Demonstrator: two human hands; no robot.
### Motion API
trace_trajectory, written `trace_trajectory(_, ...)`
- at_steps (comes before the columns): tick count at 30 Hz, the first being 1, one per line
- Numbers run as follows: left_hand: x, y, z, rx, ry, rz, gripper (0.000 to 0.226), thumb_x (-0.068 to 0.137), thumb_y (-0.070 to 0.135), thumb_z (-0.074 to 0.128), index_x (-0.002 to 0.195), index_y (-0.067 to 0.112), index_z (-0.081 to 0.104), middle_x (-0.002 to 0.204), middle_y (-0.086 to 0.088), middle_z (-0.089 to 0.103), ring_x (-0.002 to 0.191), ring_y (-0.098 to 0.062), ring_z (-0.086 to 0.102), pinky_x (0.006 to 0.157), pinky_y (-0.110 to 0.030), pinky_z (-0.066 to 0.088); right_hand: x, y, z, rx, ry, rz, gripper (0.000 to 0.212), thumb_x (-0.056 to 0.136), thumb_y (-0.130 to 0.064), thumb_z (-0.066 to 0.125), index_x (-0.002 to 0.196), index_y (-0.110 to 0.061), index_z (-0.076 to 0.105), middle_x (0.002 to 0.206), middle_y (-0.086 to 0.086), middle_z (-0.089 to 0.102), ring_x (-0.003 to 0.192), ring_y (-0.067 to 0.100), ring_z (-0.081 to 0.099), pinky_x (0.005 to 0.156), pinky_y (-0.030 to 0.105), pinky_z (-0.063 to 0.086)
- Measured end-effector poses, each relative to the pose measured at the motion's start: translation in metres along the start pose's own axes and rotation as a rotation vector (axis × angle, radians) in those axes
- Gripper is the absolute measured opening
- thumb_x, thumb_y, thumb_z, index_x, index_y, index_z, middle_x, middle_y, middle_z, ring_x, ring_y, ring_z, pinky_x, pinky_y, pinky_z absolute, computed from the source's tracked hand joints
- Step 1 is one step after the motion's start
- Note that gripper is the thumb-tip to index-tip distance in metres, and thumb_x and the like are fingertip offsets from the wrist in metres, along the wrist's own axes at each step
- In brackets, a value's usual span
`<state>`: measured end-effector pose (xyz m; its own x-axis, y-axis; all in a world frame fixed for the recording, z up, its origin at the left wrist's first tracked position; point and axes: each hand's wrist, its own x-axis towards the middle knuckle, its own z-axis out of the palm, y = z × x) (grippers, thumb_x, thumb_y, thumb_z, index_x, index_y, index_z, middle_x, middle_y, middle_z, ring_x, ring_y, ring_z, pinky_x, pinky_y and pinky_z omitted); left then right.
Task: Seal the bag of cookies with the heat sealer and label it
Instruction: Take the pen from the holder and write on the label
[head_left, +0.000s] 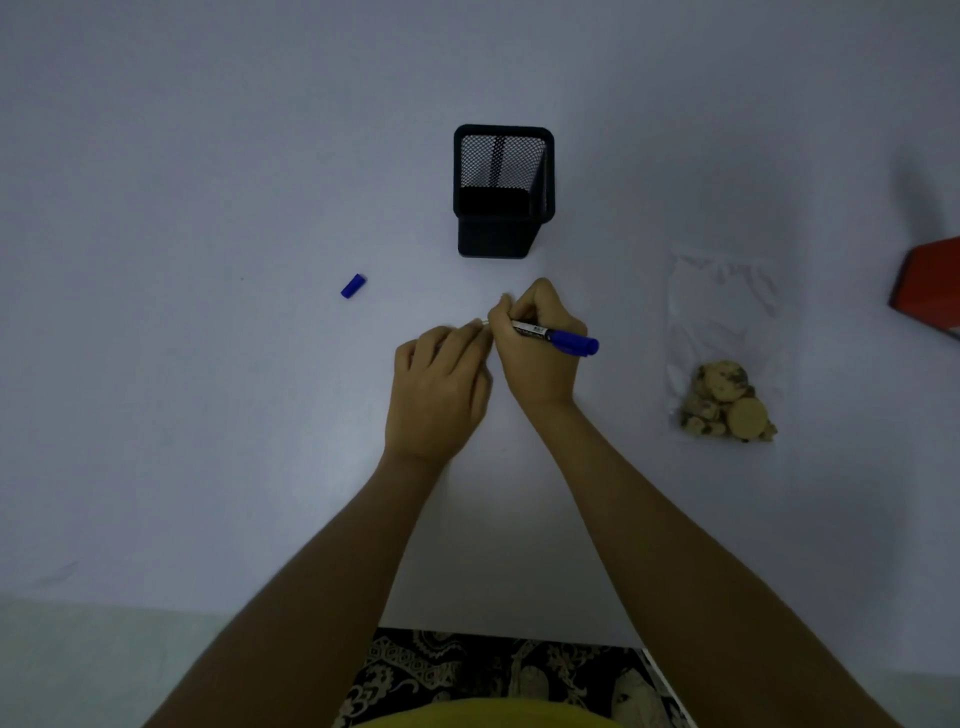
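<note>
A clear plastic bag (722, 291) lies flat on the white table at the right, with several cookies (724, 402) bunched at its near end. My right hand (535, 353) grips a blue marker (558, 339) near its tip, the blue end pointing right. My left hand (441, 389) lies fingers-down on the table right beside it, fingertips touching a small white thing at the marker's tip; what it is stays hidden. The marker's blue cap (353, 286) lies loose on the table to the left.
A black mesh pen holder (503, 192) stands behind my hands at centre. A red object (927, 286) pokes in at the right edge, cut off by the frame. The table's near edge (498, 636) runs just above my patterned lap.
</note>
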<state>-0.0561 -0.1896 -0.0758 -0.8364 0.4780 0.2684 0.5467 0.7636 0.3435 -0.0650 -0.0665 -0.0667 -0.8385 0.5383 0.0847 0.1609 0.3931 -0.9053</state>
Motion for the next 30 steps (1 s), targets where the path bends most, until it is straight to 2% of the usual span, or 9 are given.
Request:
trace_trajectory(9, -0.0007, 0.0, 0.0008, 0.001, -0.001, -0.001, 0.033, 0.084, 0.015, 0.064, 0.116, 0.008, 0.063, 0.112, -0.008, 0.069, 0.102, -0.024, 0.058, 0.086, -0.035, 0.041, -0.0014, -0.0012, -0.001, 0.008, -0.016, 0.024, 0.032, 0.083, 0.001, 0.062, 0.066, -0.015, 0.041, 0.053, -0.011, 0.041, 0.047, 0.0, 0.048, 0.046, 0.006, 0.036)
trace_trajectory(13, -0.0004, -0.0002, 0.0011, 0.002, -0.004, -0.001, 0.033, 0.084, 0.015, 0.064, 0.116, 0.008, 0.063, 0.113, -0.008, 0.069, 0.103, -0.024, 0.059, 0.086, -0.036, 0.041, -0.0004, -0.0009, -0.0003, -0.001, -0.014, 0.024, 0.03, 0.083, 0.0, 0.062, 0.066, -0.014, 0.041, 0.054, -0.001, 0.046, 0.046, 0.002, 0.043, 0.046, 0.008, 0.038)
trace_trajectory(17, 0.0007, 0.0005, 0.0008, -0.002, -0.006, -0.001, 0.033, 0.085, 0.016, 0.063, 0.117, 0.008, 0.062, 0.113, -0.008, 0.068, 0.102, -0.025, 0.059, 0.086, -0.037, 0.043, 0.0003, -0.001, -0.0005, 0.016, 0.032, 0.028, 0.032, 0.082, 0.003, 0.06, 0.064, -0.014, 0.04, 0.054, 0.003, 0.045, 0.048, 0.01, 0.044, 0.046, 0.008, 0.037)
trace_trajectory(22, -0.0008, 0.0007, 0.0015, 0.003, -0.011, -0.001, 0.032, 0.086, 0.018, 0.062, 0.117, 0.009, 0.063, 0.113, -0.008, 0.068, 0.102, -0.025, 0.061, 0.086, -0.037, 0.043, 0.0007, -0.0003, -0.0002, -0.021, 0.047, 0.056, 0.049, 0.083, 0.001, 0.058, 0.06, -0.031, 0.028, 0.051, -0.01, 0.039, 0.046, 0.004, 0.039, 0.046, 0.01, 0.035)
trace_trajectory(30, 0.0004, 0.0014, 0.0016, 0.014, 0.0, 0.001, 0.032, 0.087, 0.02, 0.061, 0.117, 0.009, 0.063, 0.114, -0.007, 0.068, 0.102, -0.025, 0.06, 0.087, -0.034, 0.039, 0.0026, -0.0009, 0.0, -0.021, 0.075, 0.102, 0.047, 0.084, -0.001, 0.056, 0.06, -0.03, 0.027, 0.051, -0.005, 0.039, 0.048, 0.013, 0.042, 0.045, 0.018, 0.037)
